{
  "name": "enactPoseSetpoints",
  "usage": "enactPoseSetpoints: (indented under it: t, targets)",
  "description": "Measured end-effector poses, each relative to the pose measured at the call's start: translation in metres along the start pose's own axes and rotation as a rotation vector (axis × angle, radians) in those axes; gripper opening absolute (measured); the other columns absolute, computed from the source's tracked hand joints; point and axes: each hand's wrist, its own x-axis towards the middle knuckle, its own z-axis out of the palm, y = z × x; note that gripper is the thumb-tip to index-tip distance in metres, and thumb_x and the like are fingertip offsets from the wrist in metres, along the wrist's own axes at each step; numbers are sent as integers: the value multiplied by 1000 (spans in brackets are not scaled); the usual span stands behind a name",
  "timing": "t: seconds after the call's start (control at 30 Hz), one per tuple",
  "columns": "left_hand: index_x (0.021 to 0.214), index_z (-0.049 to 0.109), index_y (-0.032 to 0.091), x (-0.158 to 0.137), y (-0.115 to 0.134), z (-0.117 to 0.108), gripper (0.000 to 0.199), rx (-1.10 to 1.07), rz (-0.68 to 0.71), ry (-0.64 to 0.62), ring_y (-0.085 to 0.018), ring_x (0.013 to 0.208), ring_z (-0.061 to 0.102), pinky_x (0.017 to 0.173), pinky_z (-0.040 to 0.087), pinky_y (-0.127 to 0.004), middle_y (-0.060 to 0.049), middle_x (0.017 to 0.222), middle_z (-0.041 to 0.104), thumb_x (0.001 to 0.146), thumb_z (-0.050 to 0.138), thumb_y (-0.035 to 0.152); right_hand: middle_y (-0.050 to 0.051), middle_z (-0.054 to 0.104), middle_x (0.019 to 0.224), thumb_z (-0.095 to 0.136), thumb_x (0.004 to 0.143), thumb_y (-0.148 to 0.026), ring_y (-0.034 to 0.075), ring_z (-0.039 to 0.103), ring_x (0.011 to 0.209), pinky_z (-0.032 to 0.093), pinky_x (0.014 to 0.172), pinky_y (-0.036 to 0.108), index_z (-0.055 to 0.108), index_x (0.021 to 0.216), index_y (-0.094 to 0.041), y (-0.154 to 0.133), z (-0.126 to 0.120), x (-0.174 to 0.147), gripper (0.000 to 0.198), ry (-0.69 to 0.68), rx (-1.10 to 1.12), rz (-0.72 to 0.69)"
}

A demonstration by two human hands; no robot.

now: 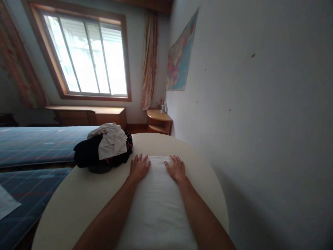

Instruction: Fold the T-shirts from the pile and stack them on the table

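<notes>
A white cloth [158,205] lies as a long, narrow strip down the middle of the round cream table [203,173], with faint creases across it. At its far left corner, my left hand [139,167] rests flat with fingers spread. My right hand [176,168] lies on the far right corner in the same way, palm down and fingers apart. The cloth's near end runs out of the bottom of the view between my forearms. I cannot tell from its shape which garment or linen it is.
On the table's left edge sits a heap of dark clothes [88,151] with a crumpled light garment [111,140] on top. Plaid mattresses [39,146] stand to the left. A white wall [260,139] rises close on the right. A corner shelf [159,116] and a desk [109,111] are behind.
</notes>
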Motion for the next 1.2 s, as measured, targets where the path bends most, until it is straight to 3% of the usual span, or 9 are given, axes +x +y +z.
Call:
enactPoseSetpoints:
  t: [0.27,0.43,0.5,0.63,0.73,0.97,1.13,1.2]
  targets:
    - [141,49,19,5,-19,3,51,-70,69,54,-29,137,39,114,25,-42,-12,146,49,95,43,39,12,35,156,31,96,-55,28,26,143,14,116,48,38,149,-18,6,5,4,65,20,-18,-58]
    - [138,51,15,10,-27,-1,51,-108,86,76,-26,129,47,110,32,-35,-13,139,54,92,49,37,10,49,147,36,96,-38,21,38,136,19,116,31,50,141,-14,23,4,13,53,85,-12,-149]
    - [139,49,11,12,-30,-1,55,-123,65,82,-27,128,48,109,33,-36,-16,138,55,91,50,37,13,49,146,39,95,-33,23,38,137,18,116,31,51,139,-10,34,3,17,52,115,-25,-117]
    - [140,47,8,18,-38,-1,58,-153,36,80,-26,129,48,111,31,-33,-17,136,57,89,53,35,23,52,140,47,93,-40,30,42,133,22,115,37,55,133,-2,56,1,22,56,160,-32,-46]
    - [138,49,8,21,-44,-4,56,-170,-16,81,-27,127,51,109,32,-34,-17,134,59,88,56,33,20,58,133,51,92,-41,28,48,128,26,113,35,62,124,-5,69,-2,25,50,167,-14,-68]
    - [131,55,14,22,-46,-12,53,-256,-154,24,-23,99,67,82,46,-26,-9,105,73,83,64,33,15,66,121,59,89,-36,23,58,117,36,104,30,67,113,-14,77,0,30,34,209,43,-74]
    - [100,69,17,22,-48,-15,27,-316,-222,-14,-25,92,68,71,45,-27,-10,98,74,80,68,35,16,69,111,64,84,-38,25,62,107,41,100,33,70,100,-12,78,3,33,31,247,82,-46]
    - [96,68,17,23,-48,-14,23,-347,-223,-3,-25,90,68,70,44,-27,-10,97,74,79,69,33,16,69,111,65,83,-39,25,63,107,41,100,34,70,95,-14,78,4,33,28,263,99,-38]
